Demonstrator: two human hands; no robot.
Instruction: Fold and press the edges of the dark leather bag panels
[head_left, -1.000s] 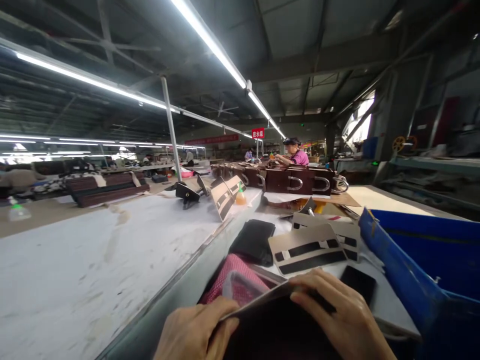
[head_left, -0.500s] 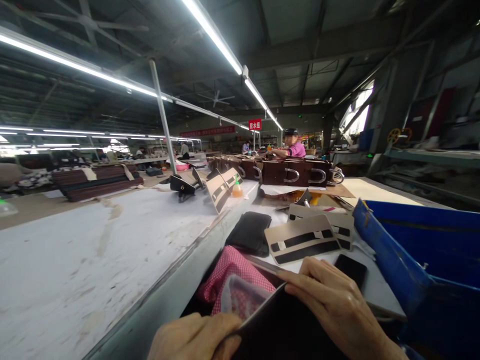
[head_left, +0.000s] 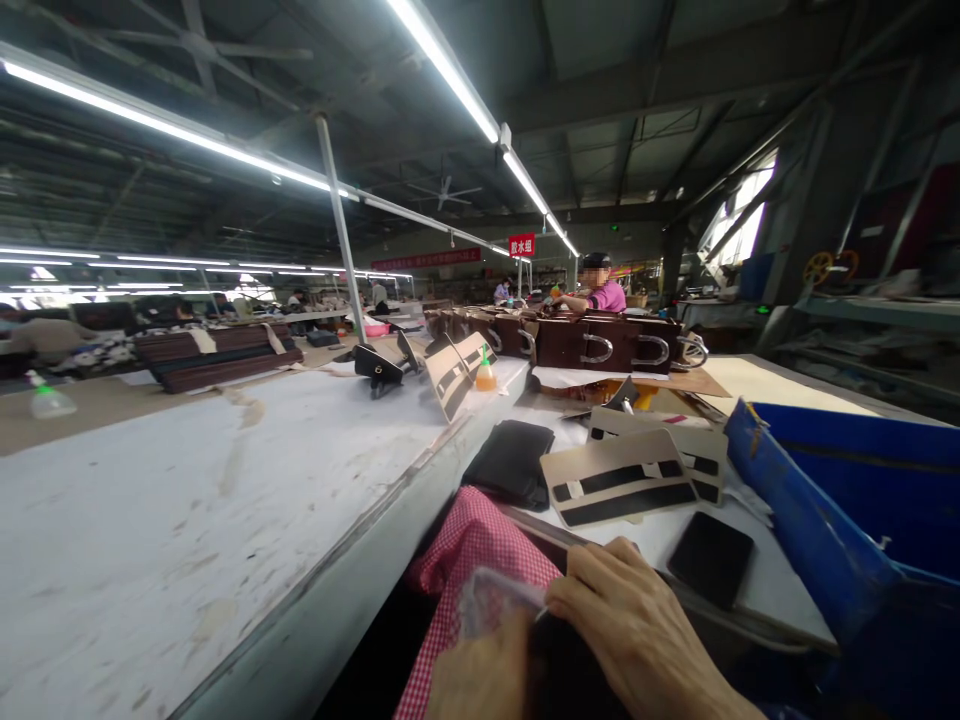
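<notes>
A black flat piece (head_left: 564,665), perhaps leather, is low in front of me, much of it hidden by my hands. My right hand (head_left: 634,620) is closed on its upper edge, fingers bent over it. Beside it on the left, my left hand (head_left: 480,665) is smeared by motion near the same edge, so its fingers cannot be made out. Behind the hands lie a pink-and-white checked cloth (head_left: 487,535) and a translucent plastic thing (head_left: 484,600), partly covered by my left hand.
Beige panels with black strips (head_left: 619,475), black folded pieces (head_left: 510,462) and a black phone (head_left: 711,558) lie ahead. A blue bin (head_left: 806,500) stands right, a white-covered table (head_left: 300,480) left. An orange glue bottle (head_left: 486,375) stands before dark brown bags (head_left: 559,342); a person (head_left: 604,293) sits behind.
My left hand has moved right and closer to my right hand along the black piece's edge. My right hand has shifted slightly down and left. The view has turned a little left.
</notes>
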